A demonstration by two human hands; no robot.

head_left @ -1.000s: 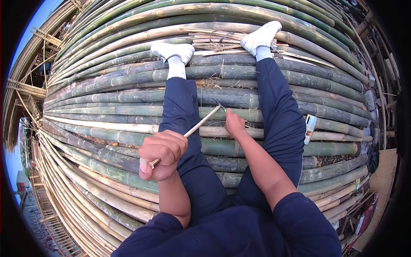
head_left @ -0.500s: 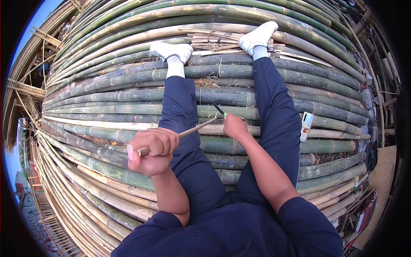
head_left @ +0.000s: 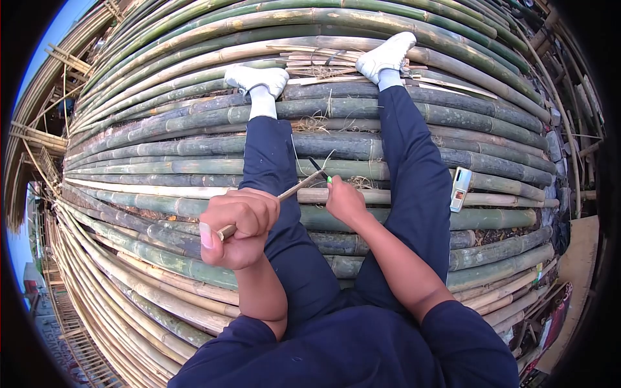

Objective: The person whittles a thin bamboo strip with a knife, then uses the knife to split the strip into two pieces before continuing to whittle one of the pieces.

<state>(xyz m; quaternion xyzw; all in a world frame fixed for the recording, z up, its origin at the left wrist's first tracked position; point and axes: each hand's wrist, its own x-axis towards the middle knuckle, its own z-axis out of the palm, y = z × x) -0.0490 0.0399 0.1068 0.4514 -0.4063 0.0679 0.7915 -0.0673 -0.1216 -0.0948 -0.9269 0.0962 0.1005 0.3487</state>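
Observation:
My left hand [head_left: 240,227] is wrapped in a fist around a thin bamboo stick [head_left: 299,185], which slants up and to the right from it over my knee. In my right hand [head_left: 346,202] is a knife [head_left: 316,167] with a dark blade and a bit of bright green at the grip. The blade meets the far end of the stick, where thin shavings curl away on both sides. Most of the knife's handle is hidden in my fingers.
I sit on rows of bamboo poles [head_left: 187,165], legs stretched forward. A phone [head_left: 460,189] lies right of my right thigh. Split bamboo strips [head_left: 317,59] lie between my shoes, with loose shavings [head_left: 314,123] nearer. A wooden board [head_left: 577,284] stands at the right.
The knife and my right hand have shifted left to the stick's tip, and curled shavings now stand out there. My left hand has moved slightly right with the stick.

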